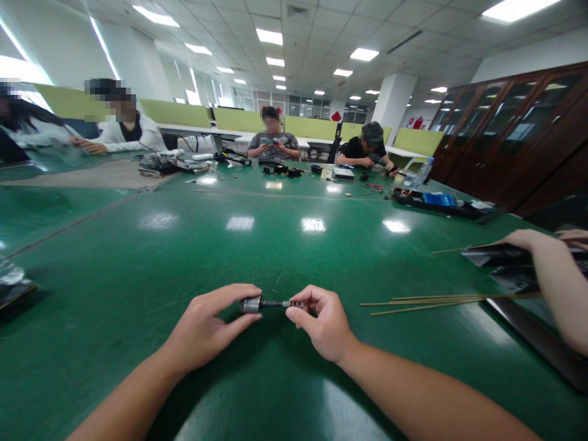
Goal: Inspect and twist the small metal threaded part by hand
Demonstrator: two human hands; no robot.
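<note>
In the head view, a short grey metal cylinder with a thin dark shaft (274,304) lies level above the green table (220,257). My left hand (206,324) grips the cylinder end between thumb and fingers. At the shaft's other end is a small part that looks like a coil spring (296,304). My right hand (324,321) pinches this spring between thumb and forefinger. The spring seems to sit around the shaft's tip, but my fingers partly cover it.
Several thin brass-coloured rods (413,301) lie to the right, beside another person's arm (558,288) and dark panels (514,278). A silvery item (13,282) sits at the left edge. Electronics, a black tray (450,204) and seated people are across the table.
</note>
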